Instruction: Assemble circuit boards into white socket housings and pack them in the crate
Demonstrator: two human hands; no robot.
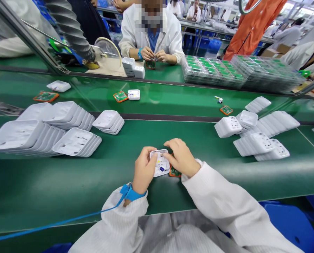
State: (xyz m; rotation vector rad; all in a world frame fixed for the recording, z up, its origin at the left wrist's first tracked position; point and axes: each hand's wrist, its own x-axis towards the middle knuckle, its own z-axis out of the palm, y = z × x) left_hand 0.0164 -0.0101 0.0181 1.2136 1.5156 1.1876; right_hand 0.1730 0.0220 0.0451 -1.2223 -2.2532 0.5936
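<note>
A white plastic shell (159, 173) lies open side up on the green bench in front of me, with a small dark blue and white part (161, 169) and a yellow spot inside. My left hand (144, 168) is closed on the shell's left side, thumb over the rim. At its upper right edge my right hand (181, 156) is bent round the rim, thumb reaching inside; what lies under the fingertips is hidden. Partly covered by that hand, a green circuit board with an orange edge (174, 171) sits right beside the shell.
Nested white shells (22, 135) stand in stacks at left, and more stacks (262, 142) at right. A green belt (172, 102) beyond carries orange-edged boards (120, 96). Across it a co-worker (153, 35) handles a board near clear trays (212, 70). A blue cord (67, 220) trails from my left wrist.
</note>
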